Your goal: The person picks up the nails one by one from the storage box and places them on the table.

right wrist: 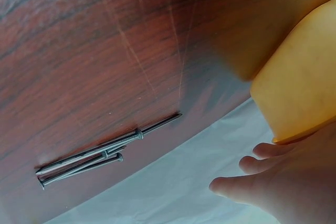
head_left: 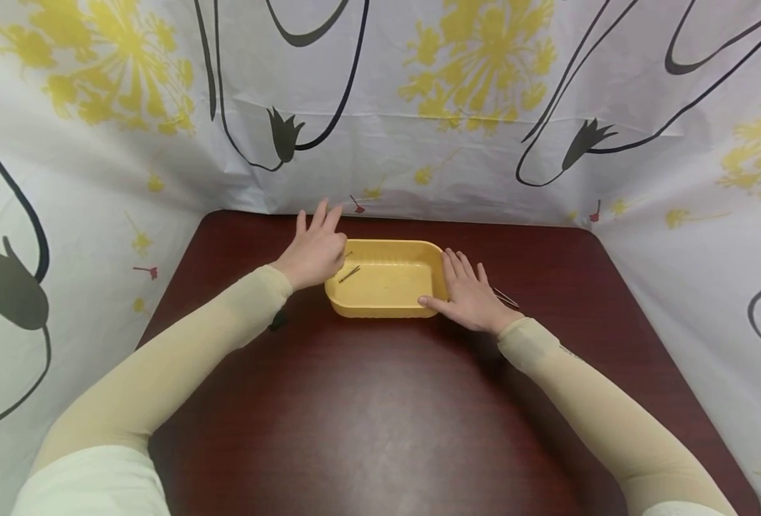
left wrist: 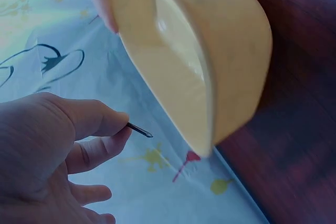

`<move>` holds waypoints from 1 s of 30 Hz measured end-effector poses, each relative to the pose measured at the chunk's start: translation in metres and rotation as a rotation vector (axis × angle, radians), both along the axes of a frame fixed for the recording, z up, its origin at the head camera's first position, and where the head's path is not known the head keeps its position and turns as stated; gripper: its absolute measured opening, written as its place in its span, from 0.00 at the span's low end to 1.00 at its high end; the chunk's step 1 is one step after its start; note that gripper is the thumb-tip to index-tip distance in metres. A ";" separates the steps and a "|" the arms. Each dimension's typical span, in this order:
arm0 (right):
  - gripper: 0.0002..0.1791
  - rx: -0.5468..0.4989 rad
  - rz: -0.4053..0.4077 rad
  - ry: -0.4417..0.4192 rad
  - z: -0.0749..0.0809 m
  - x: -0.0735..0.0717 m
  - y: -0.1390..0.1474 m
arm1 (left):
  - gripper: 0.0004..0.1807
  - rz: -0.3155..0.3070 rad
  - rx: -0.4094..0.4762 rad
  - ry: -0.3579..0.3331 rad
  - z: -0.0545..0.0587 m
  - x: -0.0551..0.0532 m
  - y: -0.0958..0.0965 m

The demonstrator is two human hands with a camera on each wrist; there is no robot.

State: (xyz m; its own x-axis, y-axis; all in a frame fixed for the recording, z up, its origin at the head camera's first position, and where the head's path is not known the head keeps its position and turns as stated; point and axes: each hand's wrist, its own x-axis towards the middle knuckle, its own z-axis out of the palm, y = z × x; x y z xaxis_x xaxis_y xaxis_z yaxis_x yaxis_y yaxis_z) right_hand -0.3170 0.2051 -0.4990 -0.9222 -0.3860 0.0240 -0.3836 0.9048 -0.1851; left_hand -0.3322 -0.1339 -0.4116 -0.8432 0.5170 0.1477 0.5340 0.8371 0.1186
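Note:
A yellow plastic tray sits on the dark table, with a few nails in its left end. My left hand is over the tray's left rim, pinching a nail between thumb and index finger. The pointed end sticks out, and the other fingers are spread. My right hand rests on the tray's right end, fingers fairly straight, thumb at the front corner. On the table to the right of the tray lie several loose nails, partly behind the right hand in the head view.
A small dark object, too unclear to identify, lies left of the tray near the left sleeve. The reddish-brown table is enclosed at the back and sides by a flower-patterned cloth.

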 end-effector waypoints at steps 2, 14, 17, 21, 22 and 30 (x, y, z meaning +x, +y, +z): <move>0.66 0.003 0.001 0.006 0.000 0.000 0.000 | 0.11 0.011 0.012 -0.002 0.000 0.000 -0.007; 0.65 -0.005 -0.002 -0.007 -0.001 0.000 0.000 | 0.13 0.087 0.080 -0.050 -0.005 0.001 -0.046; 0.65 -0.001 0.000 -0.001 -0.001 -0.001 0.000 | 0.14 0.102 0.074 -0.076 -0.009 0.005 -0.052; 0.65 0.003 0.001 0.003 -0.001 -0.001 0.000 | 0.14 0.120 0.044 -0.110 -0.022 0.007 -0.060; 0.65 0.003 0.001 0.003 -0.001 -0.002 0.000 | 0.14 0.120 0.034 -0.120 -0.026 0.007 -0.062; 0.65 0.005 0.005 -0.003 0.001 0.000 -0.001 | 0.13 0.078 -0.056 -0.211 -0.052 0.013 -0.074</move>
